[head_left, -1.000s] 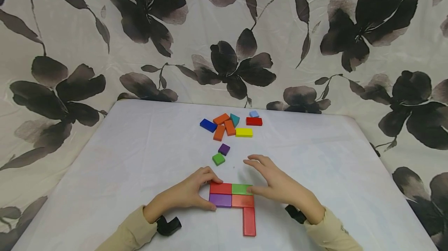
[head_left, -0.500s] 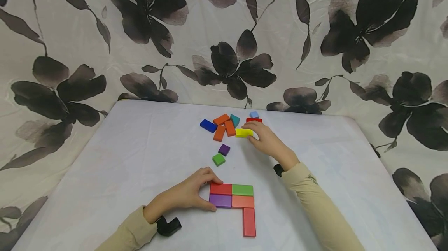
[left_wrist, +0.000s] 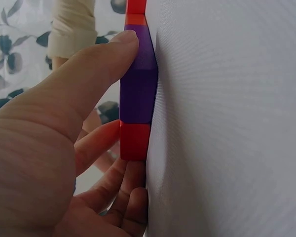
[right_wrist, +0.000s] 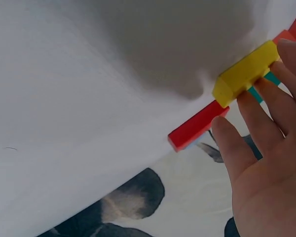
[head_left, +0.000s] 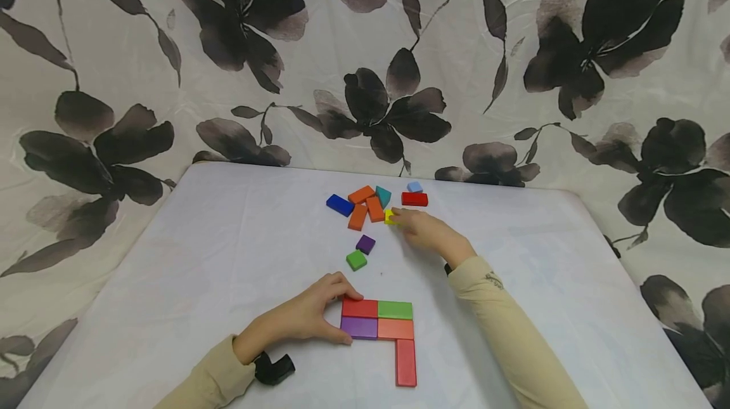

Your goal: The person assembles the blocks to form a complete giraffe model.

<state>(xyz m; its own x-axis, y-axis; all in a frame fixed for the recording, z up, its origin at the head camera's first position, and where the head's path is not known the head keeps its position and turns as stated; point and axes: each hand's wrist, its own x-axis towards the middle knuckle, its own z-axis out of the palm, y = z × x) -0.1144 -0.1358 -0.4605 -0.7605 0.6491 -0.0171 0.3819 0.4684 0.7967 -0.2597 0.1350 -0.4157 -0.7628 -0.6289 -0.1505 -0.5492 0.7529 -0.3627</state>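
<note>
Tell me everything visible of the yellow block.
The yellow block is elongated, with flat faces and straight edges, perhaps painted wood. It is beside an orange block toward the table's far side. In the head view the right hand covers most of it; fingertips touch one long side. Whether it is lifted is unclear.

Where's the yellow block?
Head view: yellow block is far out on the table, partly hidden by the right hand, just right of the orange blocks.
</note>
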